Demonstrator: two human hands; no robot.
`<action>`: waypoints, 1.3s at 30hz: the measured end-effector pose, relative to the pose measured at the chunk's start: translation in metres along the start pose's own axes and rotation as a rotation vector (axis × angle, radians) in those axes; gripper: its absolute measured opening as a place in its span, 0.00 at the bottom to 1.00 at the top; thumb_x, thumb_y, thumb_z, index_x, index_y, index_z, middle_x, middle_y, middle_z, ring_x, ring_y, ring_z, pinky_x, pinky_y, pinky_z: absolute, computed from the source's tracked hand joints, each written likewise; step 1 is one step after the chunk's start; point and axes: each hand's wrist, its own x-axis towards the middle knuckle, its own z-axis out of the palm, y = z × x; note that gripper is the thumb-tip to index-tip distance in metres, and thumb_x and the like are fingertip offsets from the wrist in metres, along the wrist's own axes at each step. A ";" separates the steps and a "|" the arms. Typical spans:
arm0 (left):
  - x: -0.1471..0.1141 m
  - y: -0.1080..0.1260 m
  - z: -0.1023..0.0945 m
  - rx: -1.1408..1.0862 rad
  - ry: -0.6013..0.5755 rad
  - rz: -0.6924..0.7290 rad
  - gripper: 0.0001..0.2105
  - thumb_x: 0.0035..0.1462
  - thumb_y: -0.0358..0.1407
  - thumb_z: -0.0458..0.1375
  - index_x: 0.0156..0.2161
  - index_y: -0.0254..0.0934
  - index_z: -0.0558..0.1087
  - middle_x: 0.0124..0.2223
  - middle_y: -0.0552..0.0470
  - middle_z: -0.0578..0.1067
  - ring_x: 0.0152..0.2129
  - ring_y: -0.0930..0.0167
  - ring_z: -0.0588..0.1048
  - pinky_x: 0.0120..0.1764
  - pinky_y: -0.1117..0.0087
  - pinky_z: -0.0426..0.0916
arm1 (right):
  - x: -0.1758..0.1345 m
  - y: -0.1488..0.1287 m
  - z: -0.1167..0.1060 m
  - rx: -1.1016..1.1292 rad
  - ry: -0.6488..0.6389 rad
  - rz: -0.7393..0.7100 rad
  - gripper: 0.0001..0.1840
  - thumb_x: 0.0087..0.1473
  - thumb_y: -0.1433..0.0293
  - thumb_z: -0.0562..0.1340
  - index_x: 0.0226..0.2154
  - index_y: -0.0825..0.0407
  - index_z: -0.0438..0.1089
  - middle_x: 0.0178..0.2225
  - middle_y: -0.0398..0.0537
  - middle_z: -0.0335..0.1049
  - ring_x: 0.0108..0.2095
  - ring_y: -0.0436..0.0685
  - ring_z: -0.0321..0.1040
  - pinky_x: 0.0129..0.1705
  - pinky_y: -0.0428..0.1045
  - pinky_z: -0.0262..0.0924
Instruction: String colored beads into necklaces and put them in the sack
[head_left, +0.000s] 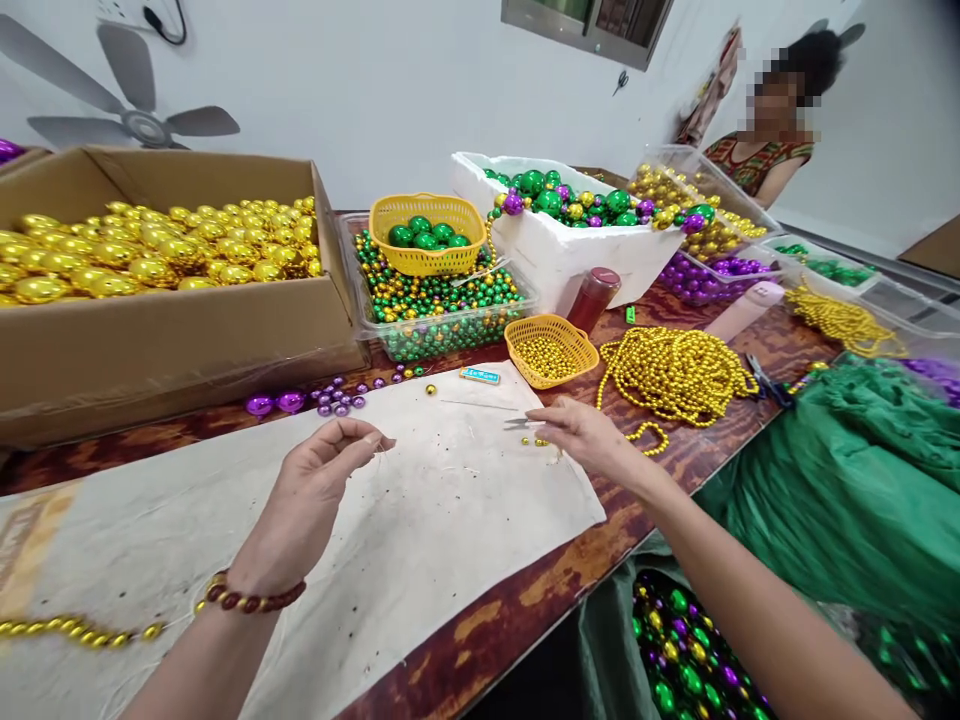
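Observation:
My left hand (pixel 330 470) is closed in a pinch above the white cloth (pixel 420 530), with a thin thread (pixel 381 452) just visible at the fingertips. A red-brown bead bracelet circles that wrist. To the right, my right hand (pixel 577 432) grips small scissors (pixel 517 423), their blades pointing left. Close by the blades lies a long needle (pixel 480 404) on the cloth. A few loose gold beads (pixel 540 441) lie under the right fingers. At the lower left, a string of gold beads (pixel 82 632) stretches across the cloth, with thread running off its right end.
Behind the cloth stand a carton of gold balls (pixel 172 350), a clear bin (pixel 450 335) of mixed beads, a yellow basket (pixel 559 376) and a white foam box (pixel 555 250). Gold bead strands (pixel 675 375) and black scissors (pixel 766 382) lie right. A person (pixel 765 160) is at the far right.

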 end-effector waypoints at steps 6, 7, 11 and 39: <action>-0.005 0.006 -0.003 0.012 -0.014 0.011 0.08 0.53 0.40 0.61 0.36 0.39 0.73 0.37 0.51 0.76 0.38 0.67 0.72 0.41 0.69 0.60 | 0.015 -0.020 0.037 -0.048 -0.078 0.004 0.11 0.55 0.66 0.63 0.42 0.49 0.73 0.38 0.46 0.72 0.38 0.54 0.68 0.39 0.45 0.56; -0.006 0.007 -0.004 0.015 -0.013 0.017 0.07 0.53 0.40 0.61 0.36 0.39 0.73 0.37 0.51 0.76 0.39 0.67 0.72 0.41 0.69 0.60 | 0.019 -0.021 0.042 -0.046 -0.080 0.007 0.11 0.55 0.66 0.62 0.41 0.50 0.73 0.38 0.46 0.72 0.38 0.54 0.68 0.39 0.45 0.55; -0.009 0.013 -0.007 0.020 -0.009 0.032 0.07 0.54 0.40 0.61 0.35 0.39 0.73 0.37 0.51 0.75 0.39 0.67 0.72 0.42 0.69 0.61 | 0.030 -0.022 0.056 -0.035 -0.085 0.015 0.12 0.56 0.65 0.61 0.42 0.51 0.72 0.39 0.48 0.74 0.41 0.55 0.69 0.39 0.45 0.55; -0.022 -0.014 -0.050 -0.059 0.286 -0.104 0.08 0.47 0.40 0.64 0.31 0.39 0.75 0.40 0.51 0.77 0.41 0.68 0.71 0.41 0.70 0.60 | 0.027 -0.072 0.068 0.150 -0.003 -0.046 0.12 0.58 0.67 0.59 0.43 0.53 0.73 0.40 0.50 0.75 0.40 0.57 0.70 0.41 0.47 0.58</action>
